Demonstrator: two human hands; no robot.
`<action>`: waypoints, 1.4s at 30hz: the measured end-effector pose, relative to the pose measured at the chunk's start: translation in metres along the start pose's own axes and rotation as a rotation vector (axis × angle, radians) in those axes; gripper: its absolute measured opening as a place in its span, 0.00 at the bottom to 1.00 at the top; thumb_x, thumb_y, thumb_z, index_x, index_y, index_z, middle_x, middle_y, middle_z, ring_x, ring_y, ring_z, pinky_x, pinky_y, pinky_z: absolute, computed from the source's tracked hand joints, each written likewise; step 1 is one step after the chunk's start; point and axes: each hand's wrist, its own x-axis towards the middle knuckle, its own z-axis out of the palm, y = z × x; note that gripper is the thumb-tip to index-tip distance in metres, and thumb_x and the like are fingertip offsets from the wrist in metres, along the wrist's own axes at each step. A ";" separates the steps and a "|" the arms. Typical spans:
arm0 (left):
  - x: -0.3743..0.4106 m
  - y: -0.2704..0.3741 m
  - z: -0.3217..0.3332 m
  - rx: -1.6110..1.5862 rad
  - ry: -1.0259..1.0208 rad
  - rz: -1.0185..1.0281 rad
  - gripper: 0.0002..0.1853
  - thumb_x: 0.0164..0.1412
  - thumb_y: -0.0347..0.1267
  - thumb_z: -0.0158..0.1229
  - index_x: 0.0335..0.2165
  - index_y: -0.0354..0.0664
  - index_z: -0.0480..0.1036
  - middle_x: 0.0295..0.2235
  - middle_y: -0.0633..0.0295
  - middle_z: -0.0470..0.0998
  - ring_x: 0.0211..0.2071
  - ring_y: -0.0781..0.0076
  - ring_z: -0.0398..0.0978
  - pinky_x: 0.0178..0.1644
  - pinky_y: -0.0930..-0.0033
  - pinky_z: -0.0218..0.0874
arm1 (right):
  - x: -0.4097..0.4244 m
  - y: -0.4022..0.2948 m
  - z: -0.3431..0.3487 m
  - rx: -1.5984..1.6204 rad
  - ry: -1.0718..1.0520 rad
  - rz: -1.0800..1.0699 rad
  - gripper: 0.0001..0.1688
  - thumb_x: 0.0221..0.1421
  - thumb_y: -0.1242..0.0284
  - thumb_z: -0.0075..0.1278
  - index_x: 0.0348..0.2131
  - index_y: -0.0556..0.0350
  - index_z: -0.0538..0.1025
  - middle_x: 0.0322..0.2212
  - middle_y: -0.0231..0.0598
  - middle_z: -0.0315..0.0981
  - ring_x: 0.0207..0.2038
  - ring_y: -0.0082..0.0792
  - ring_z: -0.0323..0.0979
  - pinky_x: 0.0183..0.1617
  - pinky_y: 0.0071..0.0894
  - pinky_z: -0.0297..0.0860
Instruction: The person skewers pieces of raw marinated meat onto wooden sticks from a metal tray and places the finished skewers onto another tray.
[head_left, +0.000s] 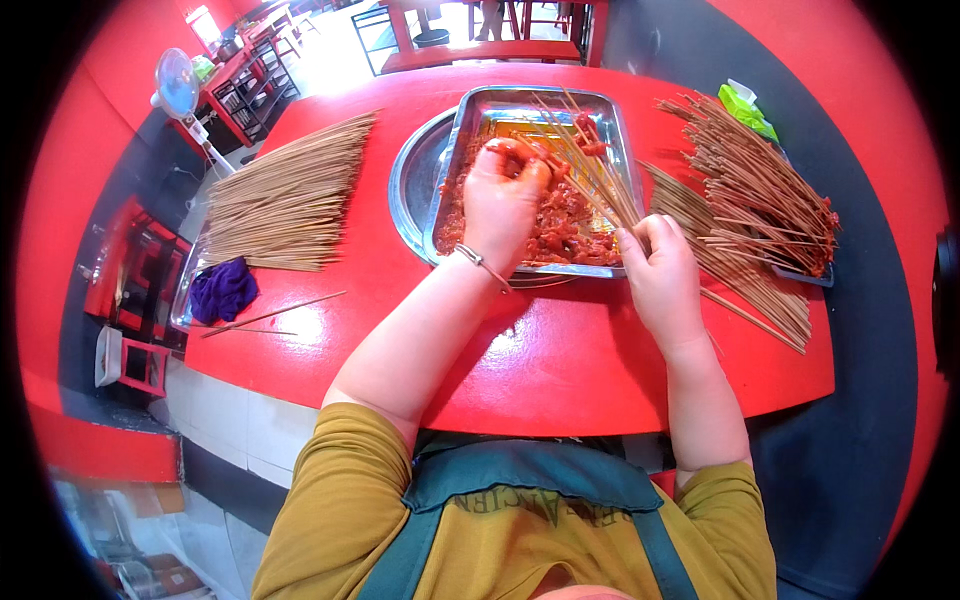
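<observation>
A rectangular metal tray (466, 120) with red marinated meat pieces (576, 217) and orange oil rests on a round metal tray (409, 187). Several thin wooden skewers (604, 187) fan out of my right hand (660, 266), which is closed around their lower ends at the tray's right corner. Some of them carry red meat near their far ends. Above the tray, my left hand (506, 195) has its sauce-covered fingers curled at a skewer with a red piece of meat. A bracelet (480, 266) is on my left wrist.
Many bare skewers (285, 199) lie at the left beside a purple cloth (223, 291); loose ones lie nearer me. At the right are more bare skewers (750, 285) and a pile of meat-loaded skewers (757, 180) on a tray, near a green packet (748, 112). A fan (178, 82) stands beyond.
</observation>
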 end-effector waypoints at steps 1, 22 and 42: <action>0.000 0.000 0.002 -0.007 0.007 -0.023 0.06 0.54 0.18 0.51 0.31 0.37 0.65 0.31 0.62 0.72 0.33 0.76 0.73 0.37 0.77 0.66 | 0.001 -0.001 0.000 0.026 0.005 0.000 0.12 0.50 0.72 0.53 0.23 0.62 0.68 0.24 0.43 0.64 0.25 0.41 0.66 0.30 0.35 0.63; 0.023 -0.013 0.004 1.523 -1.061 -0.029 0.10 0.45 0.28 0.54 0.30 0.37 0.73 0.28 0.47 0.75 0.34 0.48 0.73 0.40 0.56 0.64 | 0.012 0.030 -0.025 0.242 -0.009 -0.018 0.10 0.52 0.73 0.48 0.34 0.60 0.75 0.30 0.42 0.67 0.33 0.35 0.68 0.39 0.30 0.64; 0.020 0.022 -0.016 -0.034 -0.135 -0.400 0.12 0.61 0.24 0.46 0.43 0.30 0.66 0.37 0.52 0.74 0.34 0.66 0.76 0.38 0.71 0.69 | 0.012 0.026 -0.020 0.090 -0.126 0.002 0.13 0.51 0.70 0.50 0.23 0.65 0.73 0.26 0.43 0.67 0.29 0.39 0.67 0.35 0.32 0.64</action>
